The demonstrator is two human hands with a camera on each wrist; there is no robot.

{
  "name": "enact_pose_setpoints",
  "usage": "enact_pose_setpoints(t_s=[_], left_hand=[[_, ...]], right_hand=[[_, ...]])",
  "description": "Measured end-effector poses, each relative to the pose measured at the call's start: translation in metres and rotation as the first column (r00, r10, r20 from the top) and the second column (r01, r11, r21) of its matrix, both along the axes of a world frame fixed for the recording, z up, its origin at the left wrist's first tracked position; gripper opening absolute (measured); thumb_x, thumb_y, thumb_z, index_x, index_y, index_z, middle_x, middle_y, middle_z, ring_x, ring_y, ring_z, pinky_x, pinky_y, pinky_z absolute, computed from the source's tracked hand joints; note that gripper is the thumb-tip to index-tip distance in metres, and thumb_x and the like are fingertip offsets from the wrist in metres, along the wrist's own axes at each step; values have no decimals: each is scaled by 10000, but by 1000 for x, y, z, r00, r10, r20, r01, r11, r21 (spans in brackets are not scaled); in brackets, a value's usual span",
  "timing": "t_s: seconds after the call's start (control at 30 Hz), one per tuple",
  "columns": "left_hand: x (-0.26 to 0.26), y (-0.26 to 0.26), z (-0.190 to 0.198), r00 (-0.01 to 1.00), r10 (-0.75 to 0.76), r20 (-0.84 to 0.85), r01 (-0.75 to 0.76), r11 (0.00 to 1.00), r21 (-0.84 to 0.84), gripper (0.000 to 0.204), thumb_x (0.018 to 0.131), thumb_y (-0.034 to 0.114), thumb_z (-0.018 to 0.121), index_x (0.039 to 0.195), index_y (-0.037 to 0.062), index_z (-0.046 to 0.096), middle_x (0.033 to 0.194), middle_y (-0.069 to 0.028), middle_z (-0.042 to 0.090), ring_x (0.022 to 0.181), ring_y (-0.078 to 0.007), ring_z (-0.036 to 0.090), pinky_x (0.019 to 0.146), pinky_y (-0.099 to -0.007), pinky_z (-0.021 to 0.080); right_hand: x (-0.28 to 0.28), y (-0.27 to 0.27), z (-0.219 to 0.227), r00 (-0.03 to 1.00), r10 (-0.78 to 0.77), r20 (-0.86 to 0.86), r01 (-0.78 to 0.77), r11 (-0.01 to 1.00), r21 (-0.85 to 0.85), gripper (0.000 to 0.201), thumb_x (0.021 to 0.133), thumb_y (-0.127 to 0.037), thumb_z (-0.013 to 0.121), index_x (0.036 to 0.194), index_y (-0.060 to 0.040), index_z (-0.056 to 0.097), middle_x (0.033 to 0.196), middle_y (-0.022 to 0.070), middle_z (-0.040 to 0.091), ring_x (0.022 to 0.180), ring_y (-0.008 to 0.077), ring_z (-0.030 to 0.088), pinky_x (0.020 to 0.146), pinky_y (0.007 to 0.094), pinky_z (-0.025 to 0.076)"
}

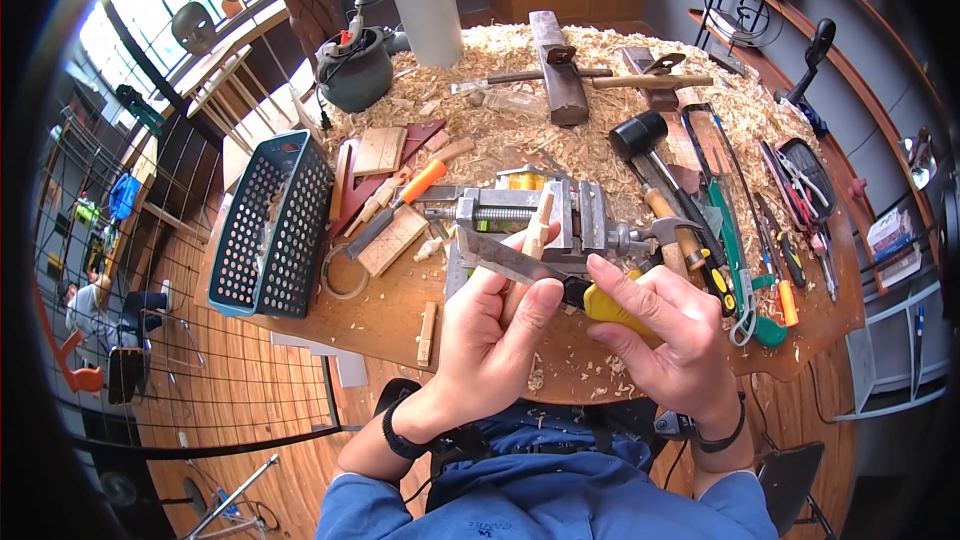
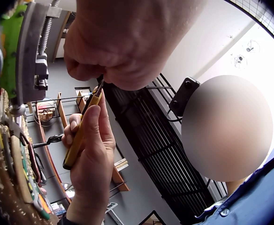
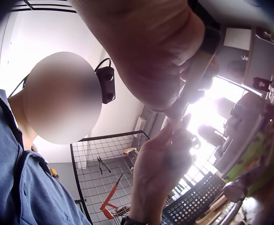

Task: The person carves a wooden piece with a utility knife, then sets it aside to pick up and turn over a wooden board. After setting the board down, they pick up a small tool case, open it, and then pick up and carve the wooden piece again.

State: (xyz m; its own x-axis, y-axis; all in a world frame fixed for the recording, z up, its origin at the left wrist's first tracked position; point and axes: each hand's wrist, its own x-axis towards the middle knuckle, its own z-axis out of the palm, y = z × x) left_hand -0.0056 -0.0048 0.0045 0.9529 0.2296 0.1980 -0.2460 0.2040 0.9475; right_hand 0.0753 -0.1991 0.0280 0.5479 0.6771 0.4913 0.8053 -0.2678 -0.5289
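My left hand (image 1: 480, 340) grips a slim carved wooden stick (image 1: 540, 225) that points up and away from me in the head view. Its lower part is hidden by the fingers and thumb. In my right hand (image 1: 685, 335) is a knife with a yellow and black handle (image 1: 612, 310). The broad grey blade (image 1: 500, 257) lies across the stick, with the left thumb right at its base. From the left wrist view, the right thumb lies along the yellow handle (image 2: 78, 140). Just beyond both hands stands a metal vise (image 1: 570, 215).
Wood shavings (image 1: 490, 55) cover the bench's far half. A perforated basket (image 1: 285, 230) stands at left, near an orange-handled chisel (image 1: 400, 205) and wood offcuts (image 1: 392, 240). At right lie a black mallet (image 1: 638, 137), a hammer (image 1: 675, 235) and a green-framed saw (image 1: 727, 240). Wooden planes (image 1: 558, 70) rest behind.
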Motion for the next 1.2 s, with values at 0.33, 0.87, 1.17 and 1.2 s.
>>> enact_pose_setpoints(t_s=[0.33, 0.87, 1.17, 1.2], left_hand=[[-2, 6, 3, 998, -53, -41, 58, 992, 110, 466, 1067, 113, 584, 1481, -63, 463, 1446, -137, 569, 1256, -131, 533, 1091, -310, 413], [1, 5, 0, 999, -36, 32, 32, 990, 138, 464, 1064, 115, 580, 1475, -73, 476, 1297, -81, 594, 1029, -71, 464, 870, -248, 363], [1, 7, 0, 1000, -1, 7, -1, 971, 237, 405, 1042, 107, 634, 1409, -51, 566, 1283, -109, 669, 1123, -109, 591, 983, -278, 474], [1, 7, 0, 999, 15, -31, -7, 970, 244, 394, 1038, 114, 646, 1393, -44, 585, 1177, -80, 715, 1030, -82, 611, 916, -254, 499]], right_hand=[[0, 0, 1, 1000, 7, 0, -7, 1000, -11, 574, 817, -139, 837, 1359, -42, 674, 822, 113, 674, 678, 236, 626, 621, 343, 509], [1, -1, 2, 999, 35, 12, -35, 999, 8, 554, 846, -176, 822, 1358, -30, 671, 777, 113, 631, 626, 234, 611, 573, 344, 487], [1, 0, -4, 997, -7, 71, 5, 1000, 25, 586, 817, -174, 831, 1372, -76, 671, 765, 79, 598, 619, 226, 593, 562, 358, 486], [1, 1, -5, 997, -23, 80, 19, 998, 52, 602, 813, -192, 828, 1391, -124, 670, 744, 50, 561, 604, 217, 582, 546, 367, 484]])
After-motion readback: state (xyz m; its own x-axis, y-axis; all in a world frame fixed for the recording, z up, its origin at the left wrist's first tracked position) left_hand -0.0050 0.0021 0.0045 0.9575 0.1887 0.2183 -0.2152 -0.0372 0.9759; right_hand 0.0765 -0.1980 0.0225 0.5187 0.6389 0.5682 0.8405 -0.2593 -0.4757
